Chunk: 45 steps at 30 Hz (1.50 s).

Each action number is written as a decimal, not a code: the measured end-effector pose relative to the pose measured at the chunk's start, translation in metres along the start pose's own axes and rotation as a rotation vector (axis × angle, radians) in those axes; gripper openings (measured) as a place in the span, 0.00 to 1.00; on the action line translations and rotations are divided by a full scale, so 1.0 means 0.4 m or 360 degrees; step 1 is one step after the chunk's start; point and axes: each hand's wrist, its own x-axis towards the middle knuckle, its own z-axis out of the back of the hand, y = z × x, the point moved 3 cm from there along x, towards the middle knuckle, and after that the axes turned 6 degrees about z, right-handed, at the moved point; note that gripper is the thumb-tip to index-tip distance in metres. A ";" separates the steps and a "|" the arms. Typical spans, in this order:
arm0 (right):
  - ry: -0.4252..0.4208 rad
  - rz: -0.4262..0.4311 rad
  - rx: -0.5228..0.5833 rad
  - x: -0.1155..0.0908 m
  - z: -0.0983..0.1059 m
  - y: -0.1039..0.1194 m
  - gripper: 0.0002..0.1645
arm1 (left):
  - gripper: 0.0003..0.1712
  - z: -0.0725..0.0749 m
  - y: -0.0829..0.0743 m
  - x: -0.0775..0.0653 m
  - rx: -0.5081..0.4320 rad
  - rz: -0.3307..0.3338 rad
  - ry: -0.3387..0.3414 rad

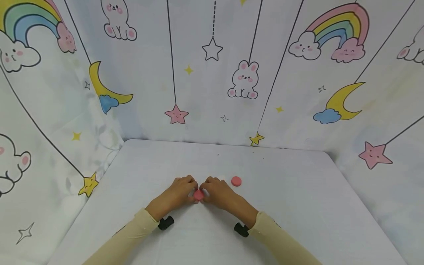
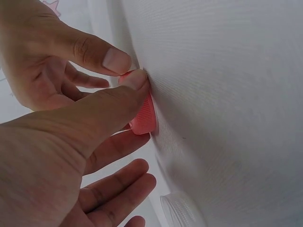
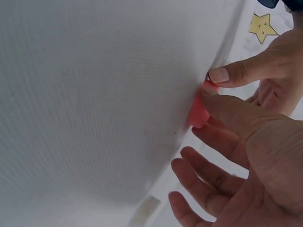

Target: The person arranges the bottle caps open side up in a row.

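Note:
A small round red cap [image 1: 198,195] sits low at the table surface between both hands; fine ridges run along its side in the left wrist view. My left hand [image 1: 180,192] pinches the cap from the left, its thumb on the near side. From the right, my right hand [image 1: 218,191] pinches the same cap, and the two thumbs [image 2: 116,60] nearly meet over it. The remaining fingers of each hand are bent loosely and partly hide the cap. A second red disc [image 1: 236,181] lies flat on the table just beyond the right hand.
The white table [image 1: 291,191] stretches around the hands, with a cloth backdrop [image 1: 142,73] of cartoon drawings behind and at the sides. Black wrist cameras [image 1: 166,223] are on both wrists. A clear ridged plastic piece [image 2: 180,210] appears low in the left wrist view.

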 end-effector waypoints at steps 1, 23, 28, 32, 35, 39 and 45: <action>-0.0002 0.0007 -0.0003 0.000 -0.001 0.002 0.22 | 0.18 0.000 0.000 -0.001 -0.0002 0.0000 -0.0002; -0.0003 0.0028 -0.0082 0.005 0.003 0.015 0.22 | 0.18 0.007 -0.003 -0.008 -0.0012 0.0040 0.0012; 0.0002 0.0018 -0.0091 0.008 0.011 0.018 0.21 | 0.18 0.013 -0.001 -0.010 -0.0020 0.0058 0.0019; -0.0024 -0.0013 -0.0040 0.008 0.020 0.019 0.20 | 0.18 0.018 0.004 -0.012 -0.0017 0.0067 0.0008; -0.0059 -0.0038 0.0029 0.007 0.027 0.020 0.20 | 0.17 0.018 0.008 -0.013 -0.0001 0.0063 -0.0017; -0.0093 -0.0059 0.0099 0.007 0.032 0.019 0.21 | 0.15 0.018 0.010 -0.012 0.0038 0.0036 -0.0066; -0.0152 -0.0071 0.0138 0.008 0.036 0.021 0.21 | 0.17 0.016 0.008 -0.007 0.0049 0.0023 -0.0107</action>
